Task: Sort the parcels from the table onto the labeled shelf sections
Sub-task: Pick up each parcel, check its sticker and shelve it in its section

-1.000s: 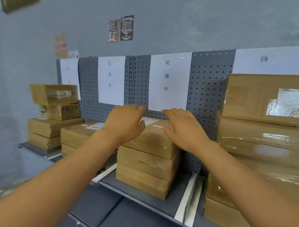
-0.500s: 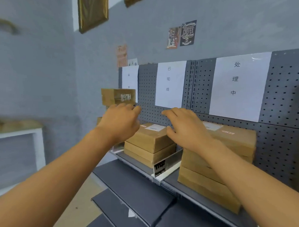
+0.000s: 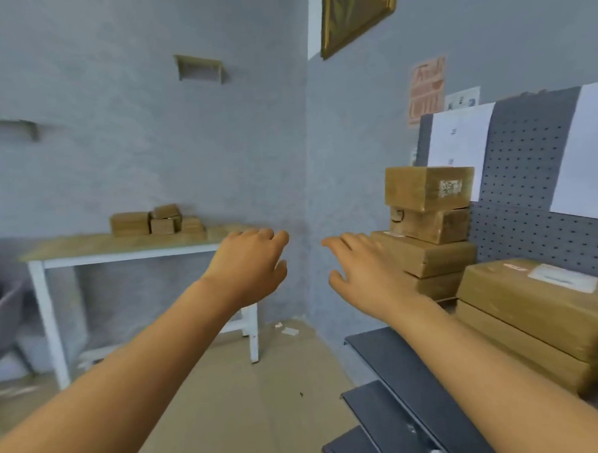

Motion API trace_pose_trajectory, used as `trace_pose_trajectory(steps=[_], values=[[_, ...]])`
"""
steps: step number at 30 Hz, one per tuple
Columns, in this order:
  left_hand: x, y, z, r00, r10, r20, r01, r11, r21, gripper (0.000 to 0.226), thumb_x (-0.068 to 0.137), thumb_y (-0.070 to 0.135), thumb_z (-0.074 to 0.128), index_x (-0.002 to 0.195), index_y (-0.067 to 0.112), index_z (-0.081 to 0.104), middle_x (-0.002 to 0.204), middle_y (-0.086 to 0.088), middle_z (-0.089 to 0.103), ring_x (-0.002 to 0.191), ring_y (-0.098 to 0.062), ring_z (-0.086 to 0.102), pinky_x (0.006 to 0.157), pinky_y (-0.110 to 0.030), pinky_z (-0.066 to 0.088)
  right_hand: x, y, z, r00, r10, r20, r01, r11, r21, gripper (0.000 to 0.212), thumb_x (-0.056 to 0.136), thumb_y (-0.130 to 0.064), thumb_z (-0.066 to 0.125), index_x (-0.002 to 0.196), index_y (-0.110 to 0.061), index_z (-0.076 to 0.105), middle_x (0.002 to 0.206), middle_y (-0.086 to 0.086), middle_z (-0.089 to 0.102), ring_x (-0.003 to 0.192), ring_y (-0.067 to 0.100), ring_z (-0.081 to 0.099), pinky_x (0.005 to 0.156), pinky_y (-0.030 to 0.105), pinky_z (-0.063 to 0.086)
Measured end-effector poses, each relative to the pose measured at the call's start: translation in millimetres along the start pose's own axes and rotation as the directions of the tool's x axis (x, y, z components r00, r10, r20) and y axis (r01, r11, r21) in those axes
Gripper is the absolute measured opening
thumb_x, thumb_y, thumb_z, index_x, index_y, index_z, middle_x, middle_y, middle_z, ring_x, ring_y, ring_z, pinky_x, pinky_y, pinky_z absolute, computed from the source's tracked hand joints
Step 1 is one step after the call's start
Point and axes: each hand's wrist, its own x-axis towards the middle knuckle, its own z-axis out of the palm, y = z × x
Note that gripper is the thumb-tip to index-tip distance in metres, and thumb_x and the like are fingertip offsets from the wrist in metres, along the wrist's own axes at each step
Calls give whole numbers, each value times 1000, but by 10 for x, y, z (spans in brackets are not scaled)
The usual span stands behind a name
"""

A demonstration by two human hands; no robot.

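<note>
Between shelf [image 3: 399, 355] and desk [image 3: 127, 245]: left hand [image 3: 249, 266], right hand [image 3: 364, 268], fingers released, empty since last parcel shelved; remaining parcels [image 3: 157, 221] await collection.

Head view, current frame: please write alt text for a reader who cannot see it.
Both hands, left hand and right hand, reach forward empty and open. Small parcels sit on a white-legged table to the left; stacked parcels fill the pegboard shelf to the right.
</note>
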Motion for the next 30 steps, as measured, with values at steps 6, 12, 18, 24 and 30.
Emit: trace_pose_trajectory(steps=[6,12,18,24,30], values=[[-177,-1114,556,982,-181,59,177,982,70,40,98,39,45,133,19,49,119,-2,62,108,-27,59,86,-35,42,1067,-758,879,988,-153,35,147,981,126,48,92,-20,51,140,-15,48,128,7,56,120,30,49,101,38,35],[93,-2113,1206,956,-284,72,267,945,189,37,98,40,46,128,19,50,117,-1,62,106,-25,59,82,-34,42,2150,-1190,1762,963,-267,-35,267,935,233,49,93,-21,52,141,-16,48,131,5,55,122,26,48,101,35,32],[690,-3066,1768,914,-398,76,382,909,167,40,98,39,47,133,20,49,124,-1,62,109,-26,59,85,-35,45,3346,-1236,2503,954,-285,-93,300,909,288,40,92,-18,53,132,-13,54,125,6,57,114,29,51,97,36,37],[757,-3955,2255,883,-462,86,436,874,217,39,97,37,47,132,19,49,126,-1,60,113,-26,57,91,-37,47,4156,-1802,3196,922,-377,-88,381,845,374,35,92,-17,52,127,-12,56,126,4,57,118,26,50,99,33,36],[907,-4912,2768,884,-460,88,420,862,285,35,97,37,46,126,19,51,116,-1,62,107,-25,57,86,-35,43,5067,-2299,3808,907,-404,-117,417,831,368,40,90,-17,54,130,-13,57,121,6,60,115,27,52,97,37,40]])
